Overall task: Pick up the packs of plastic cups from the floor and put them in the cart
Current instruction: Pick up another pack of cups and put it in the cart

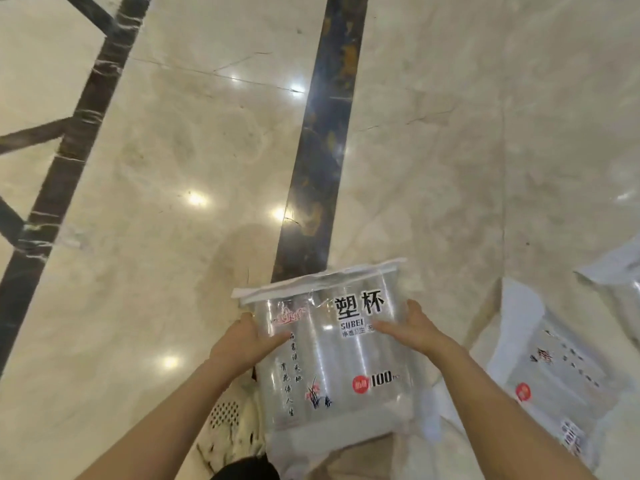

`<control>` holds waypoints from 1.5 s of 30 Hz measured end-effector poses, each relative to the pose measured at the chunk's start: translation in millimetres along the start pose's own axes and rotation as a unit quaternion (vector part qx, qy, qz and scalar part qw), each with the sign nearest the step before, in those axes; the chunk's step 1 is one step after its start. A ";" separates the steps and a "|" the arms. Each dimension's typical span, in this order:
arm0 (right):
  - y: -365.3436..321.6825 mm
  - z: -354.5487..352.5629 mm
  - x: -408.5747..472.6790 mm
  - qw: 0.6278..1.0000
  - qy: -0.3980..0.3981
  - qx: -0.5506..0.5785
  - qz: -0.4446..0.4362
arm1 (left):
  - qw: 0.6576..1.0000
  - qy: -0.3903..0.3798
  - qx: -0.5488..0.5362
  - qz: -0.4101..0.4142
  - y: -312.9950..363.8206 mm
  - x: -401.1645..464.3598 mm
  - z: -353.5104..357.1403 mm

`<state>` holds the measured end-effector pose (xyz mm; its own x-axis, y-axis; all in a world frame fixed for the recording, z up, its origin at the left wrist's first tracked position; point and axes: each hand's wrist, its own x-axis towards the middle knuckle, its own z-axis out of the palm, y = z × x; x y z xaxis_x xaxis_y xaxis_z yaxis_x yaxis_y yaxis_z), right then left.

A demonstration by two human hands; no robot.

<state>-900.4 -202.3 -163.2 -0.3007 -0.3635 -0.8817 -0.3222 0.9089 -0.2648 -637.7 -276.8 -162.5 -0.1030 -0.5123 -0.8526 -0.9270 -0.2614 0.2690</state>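
A clear pack of plastic cups [332,362], printed with black characters and a red "100" mark, is held up in front of me above the floor. My left hand [247,342] grips its left edge and my right hand [415,329] grips its right edge, thumbs on the front face. A second pack [554,375] lies flat on the floor to the right. Part of a third pack [616,271] shows at the right edge. No cart is in view.
The floor is glossy beige marble [173,168] with dark inlaid stripes [322,150] running away from me and ceiling lights reflected in it. A dark shoe [249,472] shows at the bottom edge, beside a perforated patterned patch [225,414].
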 end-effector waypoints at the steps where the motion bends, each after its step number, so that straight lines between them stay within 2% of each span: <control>1: 0.1 1.6 7.8 1.000 0.001 0.005 -0.001 | 1.000 -0.002 -0.022 -0.005 0.1 6.3 3.9; 3: -2.2 3.4 17.2 1.000 0.009 0.004 0.002 | 0.997 0.013 -0.069 -0.014 1.9 11.6 9.3; 9: -21.3 -11.3 15.4 0.995 0.094 -0.001 -0.040 | 0.983 0.115 -0.133 0.061 5.5 37.7 3.1; 14: -67.7 -60.3 -34.3 0.974 0.188 0.060 -0.113 | 0.968 0.165 -0.154 0.107 85.8 -35.0 -75.1; 20: -143.0 -169.0 -177.4 0.932 0.295 0.116 -0.177 | 0.946 0.225 -0.113 0.202 190.0 -160.7 -188.0; 28: -199.6 -357.0 -459.5 0.856 0.425 0.219 -0.194 | 0.881 0.232 -0.090 0.402 364.1 -427.9 -334.9; 34: -171.3 -458.6 -679.9 0.771 0.530 0.313 -0.165 | 0.848 0.124 -0.009 0.515 475.2 -613.0 -376.0; 37: -131.8 -481.3 -738.7 0.720 0.588 0.349 -0.119 | 0.817 0.083 -0.001 0.570 523.2 -673.6 -361.0; 41: -71.1 -491.2 -785.2 0.635 0.660 0.394 -0.073 | 0.750 0.005 0.030 0.660 583.8 -717.3 -317.4; 45: -6.0 -459.8 -828.5 0.530 0.709 0.463 0.033 | 0.665 -0.089 0.107 0.734 629.8 -759.8 -250.4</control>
<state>-1062.1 -0.6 748.4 -0.8683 0.4846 0.1060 0.1123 0.4002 -0.9095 -1052.9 -257.0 767.0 -0.9768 0.0233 0.2128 0.1908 0.5458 0.8159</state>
